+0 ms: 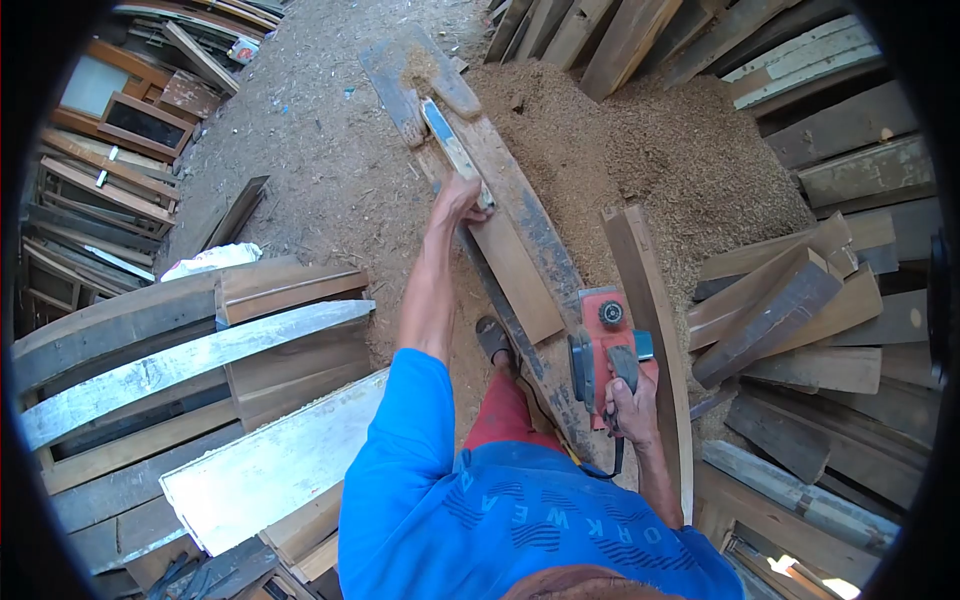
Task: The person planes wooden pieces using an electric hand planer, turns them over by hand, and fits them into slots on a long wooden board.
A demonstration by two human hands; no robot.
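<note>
My left hand [465,200] is closed around the near end of a narrow wooden strip [452,148] with worn blue and white paint, over the long work plank. Just below that hand, a smooth brown board [517,278] lies along the plank. My right hand [632,410] wraps the rear handle of a red electric planer [605,345], which has a black knob in front. The planer is at the plank's near right side; its underside is hidden. A dark power cord [600,470] runs from it past my shirt.
The dusty work plank [540,245] stretches away from me, with a wooden stop at its far end. Wood shavings [690,150] heap to its right. A tall board [650,330] stands beside the planer. Stacked planks [800,300] and a white panel [280,460] flank me.
</note>
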